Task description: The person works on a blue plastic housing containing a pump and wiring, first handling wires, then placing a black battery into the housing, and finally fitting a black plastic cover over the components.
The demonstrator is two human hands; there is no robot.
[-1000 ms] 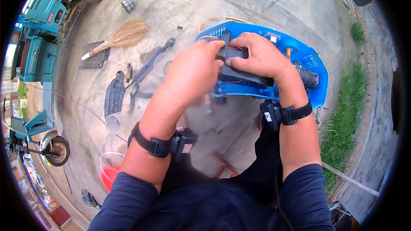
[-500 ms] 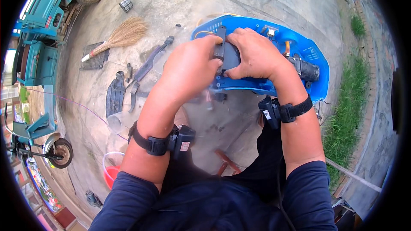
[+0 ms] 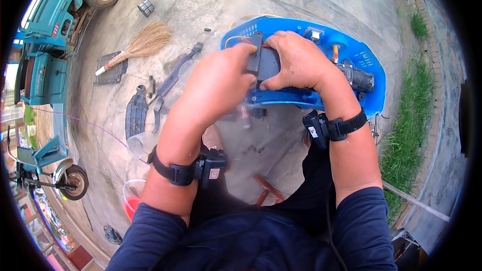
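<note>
A blue plastic housing [image 3: 374, 57] lies open on the ground in front of me, with machine parts inside. In its left part sits a dark box-shaped part [image 3: 269, 64], with a narrow black bar [image 3: 255, 52] along its left side. My left hand [image 3: 218, 78] is closed, thumb and fingers pinching the bar. My right hand [image 3: 301, 62] curves round the right side of the box-shaped part, fingers at its far end and thumb at its near end. My hands hide some of the part's edges. A black motor-like cylinder [image 3: 359, 78] lies in the housing's right part.
Left on the concrete are a straw broom [image 3: 148, 40], a black curved plastic piece [image 3: 136, 113], a long dark strip [image 3: 175, 73] and a red bucket [image 3: 131, 206]. A teal vehicle [image 3: 47, 30] stands farther left. Grass [image 3: 411, 115] borders the right side.
Both hands stay on the black parts, with a slight shift of the left hand to the left. The whole view has moved a little.
</note>
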